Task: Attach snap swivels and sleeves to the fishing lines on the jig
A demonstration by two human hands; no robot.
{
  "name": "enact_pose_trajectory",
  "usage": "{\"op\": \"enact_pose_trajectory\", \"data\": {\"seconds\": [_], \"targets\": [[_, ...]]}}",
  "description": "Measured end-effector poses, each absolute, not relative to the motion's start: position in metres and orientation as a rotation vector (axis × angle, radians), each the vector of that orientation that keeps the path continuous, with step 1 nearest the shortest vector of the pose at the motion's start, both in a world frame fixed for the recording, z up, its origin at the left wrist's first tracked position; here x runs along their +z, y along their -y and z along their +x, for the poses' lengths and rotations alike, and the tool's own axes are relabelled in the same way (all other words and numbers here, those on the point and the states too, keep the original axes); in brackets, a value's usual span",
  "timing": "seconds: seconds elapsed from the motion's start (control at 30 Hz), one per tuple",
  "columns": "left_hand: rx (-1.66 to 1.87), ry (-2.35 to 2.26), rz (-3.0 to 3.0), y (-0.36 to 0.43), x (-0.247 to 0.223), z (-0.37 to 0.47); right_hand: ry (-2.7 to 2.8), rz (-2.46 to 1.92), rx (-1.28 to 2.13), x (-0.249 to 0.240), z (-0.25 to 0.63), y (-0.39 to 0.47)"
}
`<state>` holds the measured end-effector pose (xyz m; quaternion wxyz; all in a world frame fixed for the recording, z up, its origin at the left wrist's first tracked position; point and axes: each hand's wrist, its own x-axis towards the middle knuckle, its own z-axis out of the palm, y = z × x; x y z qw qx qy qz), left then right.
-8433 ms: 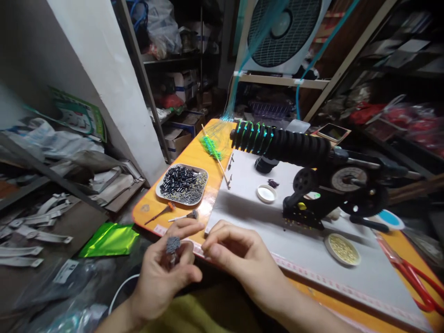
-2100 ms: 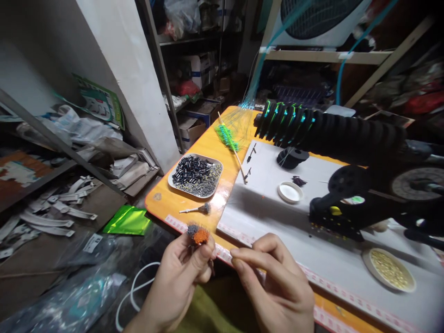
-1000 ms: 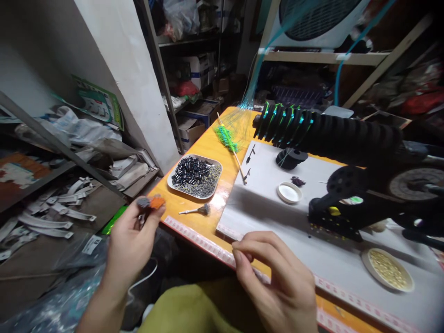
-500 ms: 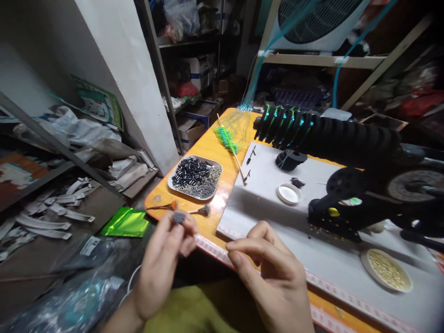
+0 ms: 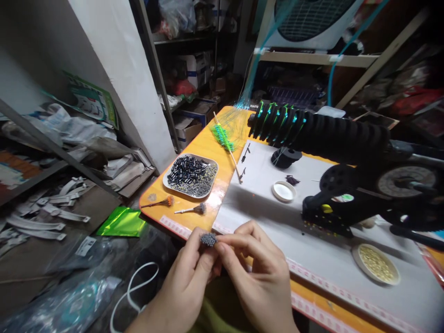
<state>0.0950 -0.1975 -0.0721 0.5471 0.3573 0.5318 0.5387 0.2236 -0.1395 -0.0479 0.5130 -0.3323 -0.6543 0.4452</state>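
Note:
My left hand is closed around a small bundle whose dark grey, bead-like tips show above the fingers; the rest of it is hidden in the hand. Thumb and forefinger of my right hand are pinched together at the bundle's right edge. Anything between them is too small to make out. Both hands meet in front of the table edge. Beyond them lie a grey-tipped bundle on a pale stem and an orange-tipped bundle.
A white tray holds black tubes and grey bits. On the white board are a small white dish, a dish of gold beads and a black machine. A green fibre-wrapped stick lies behind.
My left hand has moved right with the grey bundle, and my right hand has come left. They were apart; now the right fingertips are at the bundle. The view has shifted slightly.

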Motion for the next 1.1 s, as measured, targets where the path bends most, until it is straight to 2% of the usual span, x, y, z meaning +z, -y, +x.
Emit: {"op": "enact_pose_trajectory", "data": {"seconds": [0.17, 0.4, 0.9, 1.1], "targets": [[1.53, -1.126, 0.702, 0.196, -0.069, 0.107, 1.647, -0.819, 0.857, -0.053, 0.229, 0.142], [1.753, -1.18, 0.99, 0.199, -0.068, 0.104, 1.885, -0.835, 0.676, -0.059, 0.244, 0.144], [1.789, -1.176, 1.073, 0.201, -0.074, 0.103, 1.972, -0.743, 0.656, -0.052, 0.25, 0.146], [1.79, -1.043, 1.019, 0.202, -0.076, 0.101, 1.986, -0.713, 0.644, -0.051, 0.25, 0.145]]}}
